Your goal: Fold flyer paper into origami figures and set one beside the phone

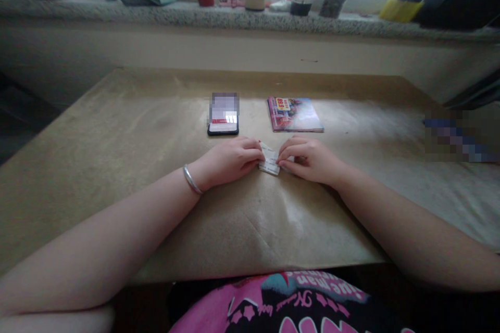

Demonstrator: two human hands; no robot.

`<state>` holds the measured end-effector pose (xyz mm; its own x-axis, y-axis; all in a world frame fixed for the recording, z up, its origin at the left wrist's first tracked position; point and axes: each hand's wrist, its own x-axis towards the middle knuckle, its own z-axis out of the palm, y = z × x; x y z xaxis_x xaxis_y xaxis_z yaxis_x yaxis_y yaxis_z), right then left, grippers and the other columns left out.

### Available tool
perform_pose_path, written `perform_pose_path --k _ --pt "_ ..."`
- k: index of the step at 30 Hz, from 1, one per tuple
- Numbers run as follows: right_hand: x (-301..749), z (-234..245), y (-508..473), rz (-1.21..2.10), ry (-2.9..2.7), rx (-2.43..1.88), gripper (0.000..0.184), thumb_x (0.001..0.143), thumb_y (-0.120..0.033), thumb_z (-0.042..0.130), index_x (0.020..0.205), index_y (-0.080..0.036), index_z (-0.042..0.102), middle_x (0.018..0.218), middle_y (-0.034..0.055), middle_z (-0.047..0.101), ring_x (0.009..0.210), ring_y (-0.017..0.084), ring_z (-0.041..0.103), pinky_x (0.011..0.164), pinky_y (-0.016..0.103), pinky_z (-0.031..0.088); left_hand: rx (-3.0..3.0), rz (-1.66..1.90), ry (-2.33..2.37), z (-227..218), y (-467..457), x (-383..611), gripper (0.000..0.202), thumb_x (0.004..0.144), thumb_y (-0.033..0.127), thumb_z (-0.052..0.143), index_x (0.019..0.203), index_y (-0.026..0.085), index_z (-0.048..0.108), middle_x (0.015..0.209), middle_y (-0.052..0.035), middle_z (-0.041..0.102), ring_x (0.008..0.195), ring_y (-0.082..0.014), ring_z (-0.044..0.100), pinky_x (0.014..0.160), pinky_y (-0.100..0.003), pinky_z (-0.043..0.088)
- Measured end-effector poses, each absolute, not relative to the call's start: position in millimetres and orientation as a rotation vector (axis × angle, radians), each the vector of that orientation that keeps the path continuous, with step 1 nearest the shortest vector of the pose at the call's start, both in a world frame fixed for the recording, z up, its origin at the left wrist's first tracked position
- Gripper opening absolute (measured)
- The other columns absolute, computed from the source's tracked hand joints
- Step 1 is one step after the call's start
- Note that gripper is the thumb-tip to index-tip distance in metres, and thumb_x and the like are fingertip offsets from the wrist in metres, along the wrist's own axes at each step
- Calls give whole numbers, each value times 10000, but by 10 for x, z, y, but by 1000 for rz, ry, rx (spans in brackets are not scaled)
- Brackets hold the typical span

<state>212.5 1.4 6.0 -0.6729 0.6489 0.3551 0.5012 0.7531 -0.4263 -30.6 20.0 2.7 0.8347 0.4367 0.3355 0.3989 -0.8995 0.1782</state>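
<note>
A small folded white paper slip [269, 159] lies on the brown paper-covered table [117, 156], held between both hands. My left hand [230, 160], with a silver bangle on its wrist, has its fingers curled and pinches the slip's left end. My right hand [308, 158] pinches the right end with closed fingertips. Both hands rest on the table near its middle.
A phone [223, 114] lies just beyond my left hand, and a colourful booklet [294, 114] lies beyond my right hand. Bottles and cups stand on the windowsill [234, 15] at the back. A blurred object [457, 138] sits at the right edge.
</note>
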Motion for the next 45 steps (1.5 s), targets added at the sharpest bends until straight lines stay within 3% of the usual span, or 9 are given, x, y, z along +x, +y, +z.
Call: perform_pose_path --k 5,10,14,24,28,32,38,45 --pt "2099 -3 42 411 -2309 -1238 200 833 -301 621 961 -182 719 867 67 656 691 155 572 649 303 475 2817 521 615 31 190 -311 226 901 218 512 1058 174 668 1123 -95 656 1004 -182 633 881 -289 505" --pt "2063 -39 22 215 -2416 -1198 288 842 -345 623 1084 -221 717 1054 91 668 984 246 568 883 402 467 2782 529 713 13 176 -286 226 922 255 504 1005 181 700 1121 -81 664 976 -186 644 867 -303 510" --pt "2022 -33 11 87 -2518 -1238 354 896 -326 529 1213 -241 663 1187 108 619 1091 289 512 934 459 434 2755 536 812 12 160 -252 197 908 255 538 951 195 721 1082 -70 676 944 -182 648 856 -307 507" --pt "1936 -9 -14 -31 -2576 -1306 402 910 -273 447 1280 -234 598 1154 137 574 1073 302 470 898 446 428 2819 499 851 62 144 -209 189 892 234 514 955 163 678 1004 -85 678 965 -190 629 867 -317 503" --pt "1921 -34 3 -35 -2548 -1356 425 910 -295 440 1297 -179 571 1193 152 566 1081 313 466 929 459 415 2819 477 878 67 129 -195 195 895 236 503 962 156 668 1011 -90 663 969 -196 618 871 -323 498" --pt "1942 -41 41 56 -2478 -1398 447 893 -381 488 1260 -145 585 1236 166 556 1128 327 466 970 484 401 2802 462 933 60 117 -198 207 897 258 503 1007 145 638 1045 -94 639 990 -213 592 896 -348 485" --pt "1972 -51 31 243 -2393 -1325 394 849 -422 575 1148 -174 639 1250 132 584 1167 309 490 998 490 385 2705 497 1135 39 90 -203 401 901 427 516 1130 111 605 1179 -141 587 1135 -268 522 1014 -438 424" --pt "1964 -96 56 561 -2133 -1145 150 801 -339 618 826 -192 602 978 77 682 940 229 599 874 406 450 2484 658 1105 88 25 -153 277 862 295 591 1097 151 619 1092 -84 652 1046 -215 582 967 -402 458"
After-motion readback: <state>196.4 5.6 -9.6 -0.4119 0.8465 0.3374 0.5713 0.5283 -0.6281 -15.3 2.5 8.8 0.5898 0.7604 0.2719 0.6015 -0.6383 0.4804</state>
